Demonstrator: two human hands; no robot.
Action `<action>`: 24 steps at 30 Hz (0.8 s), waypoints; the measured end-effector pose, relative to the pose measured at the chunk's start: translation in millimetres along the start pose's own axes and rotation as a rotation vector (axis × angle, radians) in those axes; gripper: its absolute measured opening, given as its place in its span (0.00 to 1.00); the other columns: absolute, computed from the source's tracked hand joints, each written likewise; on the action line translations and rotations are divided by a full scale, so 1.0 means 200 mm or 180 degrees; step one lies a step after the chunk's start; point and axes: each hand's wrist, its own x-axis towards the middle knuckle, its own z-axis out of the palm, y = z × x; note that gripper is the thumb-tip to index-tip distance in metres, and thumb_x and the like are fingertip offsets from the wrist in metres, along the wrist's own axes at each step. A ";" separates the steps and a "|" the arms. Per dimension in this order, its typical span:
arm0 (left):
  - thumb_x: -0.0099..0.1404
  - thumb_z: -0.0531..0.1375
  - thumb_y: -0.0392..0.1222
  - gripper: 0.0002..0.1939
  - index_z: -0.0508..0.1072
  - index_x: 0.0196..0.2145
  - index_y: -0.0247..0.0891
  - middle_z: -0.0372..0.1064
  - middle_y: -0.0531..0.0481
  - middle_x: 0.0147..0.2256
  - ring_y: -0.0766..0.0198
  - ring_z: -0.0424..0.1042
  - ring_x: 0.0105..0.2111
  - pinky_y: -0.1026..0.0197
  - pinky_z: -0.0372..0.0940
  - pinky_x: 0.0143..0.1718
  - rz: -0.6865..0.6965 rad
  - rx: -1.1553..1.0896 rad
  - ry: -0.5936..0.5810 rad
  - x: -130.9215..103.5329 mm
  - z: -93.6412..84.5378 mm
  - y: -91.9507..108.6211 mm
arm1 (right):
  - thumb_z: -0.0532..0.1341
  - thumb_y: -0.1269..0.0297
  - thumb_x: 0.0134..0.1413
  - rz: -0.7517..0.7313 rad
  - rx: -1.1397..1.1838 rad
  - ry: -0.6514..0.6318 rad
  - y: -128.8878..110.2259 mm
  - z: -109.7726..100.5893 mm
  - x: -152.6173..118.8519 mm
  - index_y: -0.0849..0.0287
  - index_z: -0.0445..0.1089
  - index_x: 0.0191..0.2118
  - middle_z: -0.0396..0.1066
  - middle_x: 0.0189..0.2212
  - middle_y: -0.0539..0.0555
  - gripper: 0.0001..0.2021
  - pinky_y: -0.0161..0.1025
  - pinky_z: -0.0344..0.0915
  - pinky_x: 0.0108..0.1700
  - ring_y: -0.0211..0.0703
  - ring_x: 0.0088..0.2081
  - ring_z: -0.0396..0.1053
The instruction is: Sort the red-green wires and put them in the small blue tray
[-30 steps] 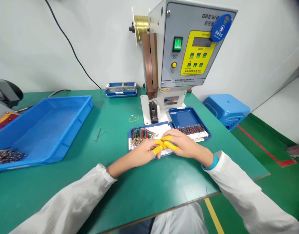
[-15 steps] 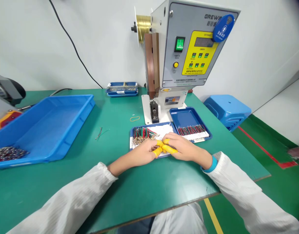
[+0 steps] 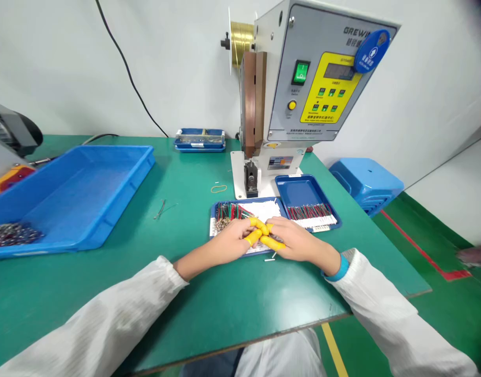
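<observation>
My left hand (image 3: 232, 241) and my right hand (image 3: 294, 240) meet fingertip to fingertip over the near edge of a blue tray (image 3: 213, 213). Yellow covers wrap the thumb and forefinger of each. Both hands are closed in a pinch; whatever lies between the fingertips is too small and hidden to name. Red, green and black wires (image 3: 233, 210) with metal ends fill the tray's left side, and small white pieces (image 3: 267, 209) its right. Two thin white tubes (image 3: 270, 259) lie on the table just below my right fingers.
A second blue tray (image 3: 299, 191) holds a row of wires with white ends. Behind stands a crimping machine (image 3: 277, 125). A large blue bin (image 3: 118, 183) is at left, a rubber band (image 3: 219, 188) and wire scraps (image 3: 160, 210) lie between. Blue stools (image 3: 366, 178) stand right.
The view has shifted slightly. My fingers have moved a little against each other at the same spot, and white tubes now show on the table by the tray's near edge.
</observation>
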 end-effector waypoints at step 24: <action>0.68 0.63 0.46 0.15 0.63 0.44 0.38 0.63 0.54 0.32 0.70 0.59 0.27 0.67 0.52 0.28 -0.0111 -0.0106 0.0321 -0.05 0.04 -0.03 | 0.60 0.74 0.55 0.0317 0.0384 -0.0121 0.08 0.06 0.22 0.61 0.71 0.30 0.76 0.30 0.57 0.05 0.37 0.53 0.34 0.43 0.31 0.70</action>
